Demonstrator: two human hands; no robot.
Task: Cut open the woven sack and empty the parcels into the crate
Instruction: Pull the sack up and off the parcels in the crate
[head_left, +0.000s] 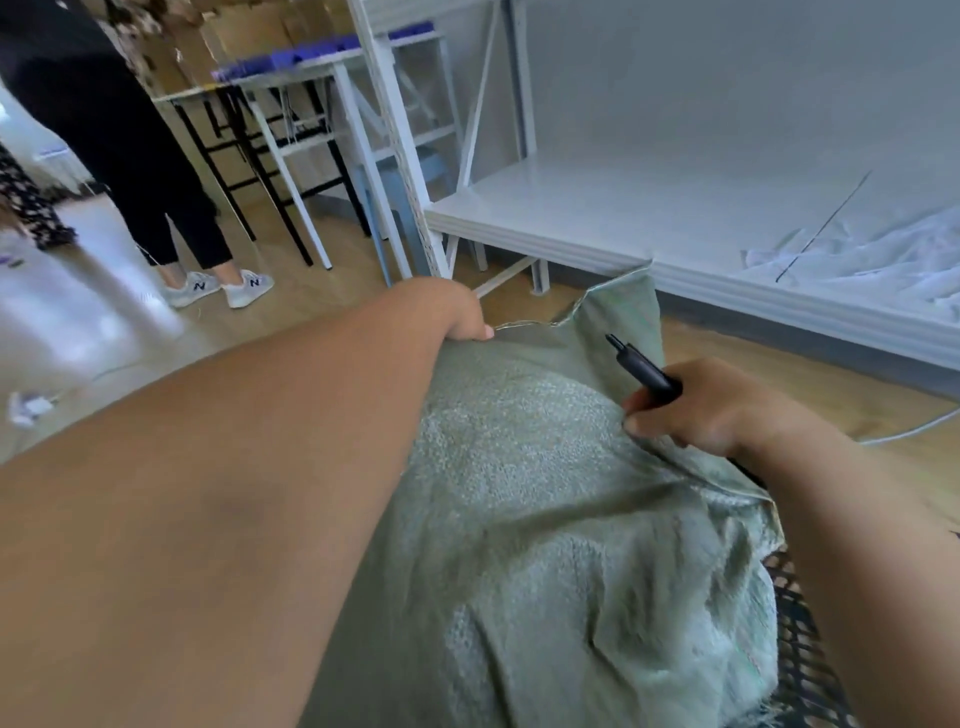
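Your right hand (711, 405) is clamped on a black cutter (641, 366) plus a fold of the woven sack (545, 519); left hand (457, 317) pinches the sack's far top edge. Sack sits bulging right below you, over a black mesh crate (800, 644) — limp, slick weave, probably heavy. Grip bunched seam edge, not flat cloth — it'll slip.

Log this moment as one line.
left hand: grips sack top edge | right hand: holds black cutter, pinches sack | sack: unemptied

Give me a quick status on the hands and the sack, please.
Left hand grips sack top edge. Right hand holds black cutter and sack. Nothing in the way.
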